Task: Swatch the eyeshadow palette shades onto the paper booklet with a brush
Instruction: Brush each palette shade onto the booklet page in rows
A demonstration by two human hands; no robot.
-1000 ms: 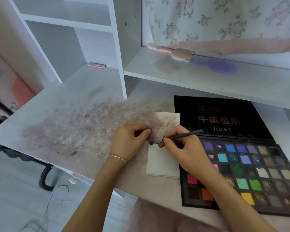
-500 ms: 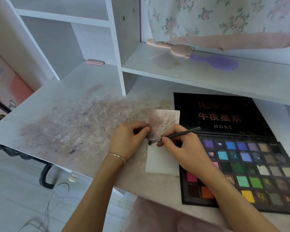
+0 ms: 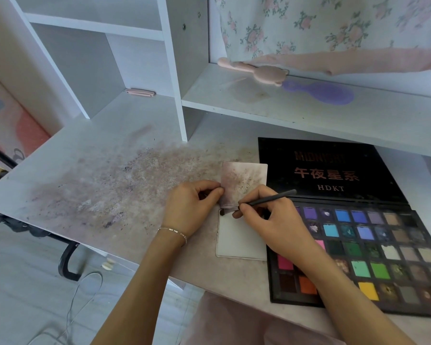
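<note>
My right hand (image 3: 279, 220) pinches the brush (image 3: 261, 201), tip on the paper booklet (image 3: 239, 240); left hand (image 3: 192, 207) pinches its raised page. Eyeshadow palette (image 3: 373, 245) touches the booklet's right edge. Worktop (image 3: 97, 195) smeared with powder; shelf (image 3: 259, 105) behind carries a purple hairbrush (image 3: 321, 92).

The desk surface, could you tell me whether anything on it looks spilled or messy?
Yes. The white desk carries a wide purplish-brown powder smear with dark specks, left of the paper booklet. The booklet's raised page is stained likewise.
</note>
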